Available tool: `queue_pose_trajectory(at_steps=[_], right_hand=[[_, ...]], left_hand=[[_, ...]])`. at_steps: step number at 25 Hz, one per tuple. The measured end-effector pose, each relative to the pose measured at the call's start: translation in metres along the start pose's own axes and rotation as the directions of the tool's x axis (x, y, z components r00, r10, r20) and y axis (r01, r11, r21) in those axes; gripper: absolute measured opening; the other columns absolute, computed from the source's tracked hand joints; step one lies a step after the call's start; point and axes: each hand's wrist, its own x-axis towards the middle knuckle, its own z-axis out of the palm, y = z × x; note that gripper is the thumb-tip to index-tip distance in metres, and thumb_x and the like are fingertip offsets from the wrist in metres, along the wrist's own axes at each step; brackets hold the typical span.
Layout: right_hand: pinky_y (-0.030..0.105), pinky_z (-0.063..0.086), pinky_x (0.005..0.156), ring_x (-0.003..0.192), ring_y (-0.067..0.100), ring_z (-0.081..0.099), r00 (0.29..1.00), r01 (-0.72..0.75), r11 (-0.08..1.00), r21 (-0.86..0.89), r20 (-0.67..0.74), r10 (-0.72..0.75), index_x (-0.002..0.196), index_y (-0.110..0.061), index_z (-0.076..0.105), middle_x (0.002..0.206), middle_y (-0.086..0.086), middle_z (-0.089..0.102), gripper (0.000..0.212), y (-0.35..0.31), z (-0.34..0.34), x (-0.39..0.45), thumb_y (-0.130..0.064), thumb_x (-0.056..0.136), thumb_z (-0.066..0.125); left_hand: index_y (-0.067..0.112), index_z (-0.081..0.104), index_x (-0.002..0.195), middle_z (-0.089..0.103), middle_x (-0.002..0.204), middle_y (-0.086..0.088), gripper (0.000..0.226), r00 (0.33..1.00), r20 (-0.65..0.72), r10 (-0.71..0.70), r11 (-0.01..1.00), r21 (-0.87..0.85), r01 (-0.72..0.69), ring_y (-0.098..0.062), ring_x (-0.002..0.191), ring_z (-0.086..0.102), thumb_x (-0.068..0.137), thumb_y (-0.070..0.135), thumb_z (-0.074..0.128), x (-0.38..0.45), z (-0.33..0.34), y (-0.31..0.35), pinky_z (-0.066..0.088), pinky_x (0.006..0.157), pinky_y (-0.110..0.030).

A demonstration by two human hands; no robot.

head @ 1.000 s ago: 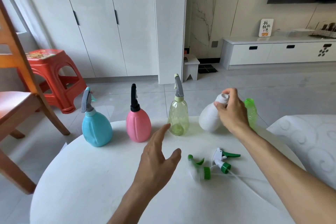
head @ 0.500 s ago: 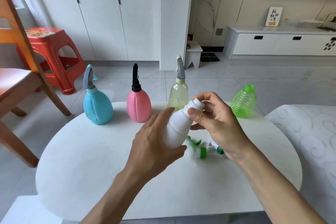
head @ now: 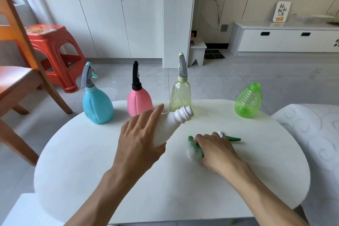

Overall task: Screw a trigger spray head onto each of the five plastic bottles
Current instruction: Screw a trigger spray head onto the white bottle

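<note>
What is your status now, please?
Left hand grips white bottle, tilted, neck bare. Right hand down on the loose spray heads; grip unclear. Green bottle also headless. Nothing in the way.

sign card (head: 281, 11) | brush-written Chinese characters | not legible

A home living room: tall white built-in cupboards with dark handles (head: 102, 14) line the back wall above pale glossy floor tiles (head: 238, 79), with a low white drawer console (head: 286, 40), a red plastic stool (head: 53, 55), an orange wooden chair (head: 16, 71) and a round white table (head: 165, 180).
</note>
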Motion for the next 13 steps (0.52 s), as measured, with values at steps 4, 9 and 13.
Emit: queue_pose_trajectory(at_steps=[4,9,13], right_hand=[[0.036,0.044,0.091,0.105,0.024,0.057,0.994,0.039,0.93,0.365,-0.11,0.002,0.118,-0.028,0.057,0.103,-0.002,0.07,0.039,0.009,-0.013,0.001,-0.026,0.082,0.069],[0.02,0.05,0.067,0.077,0.005,0.067,0.911,0.334,-0.039,0.942,-0.312,0.27,0.111,-0.027,0.062,0.084,-0.007,0.076,0.046,0.04,-0.066,-0.015,-0.009,0.071,0.079],[0.032,0.046,0.083,0.089,0.014,0.063,0.869,0.45,-0.436,0.779,-0.268,0.416,0.114,-0.024,0.061,0.11,0.004,0.07,0.032,0.063,-0.078,-0.022,-0.012,0.085,0.065]], left_hand=[[0.013,0.047,0.144,0.06,0.131,-0.01,0.094,0.999,0.035,-0.016,0.997,0.07,0.013,-0.038,0.108,0.059,0.058,0.019,0.085,0.002,-0.002,-0.003,0.047,0.09,-0.058],[0.016,0.049,0.142,0.062,0.122,-0.011,0.094,0.996,0.066,-0.058,0.98,0.194,0.044,-0.039,0.096,0.06,0.054,0.02,0.085,0.007,-0.015,-0.022,0.048,0.086,-0.056],[0.015,0.052,0.138,0.066,0.112,-0.008,0.093,0.993,0.052,-0.104,0.986,0.133,0.096,-0.037,0.087,0.062,0.052,0.02,0.087,0.005,-0.017,-0.03,0.051,0.078,-0.045]])
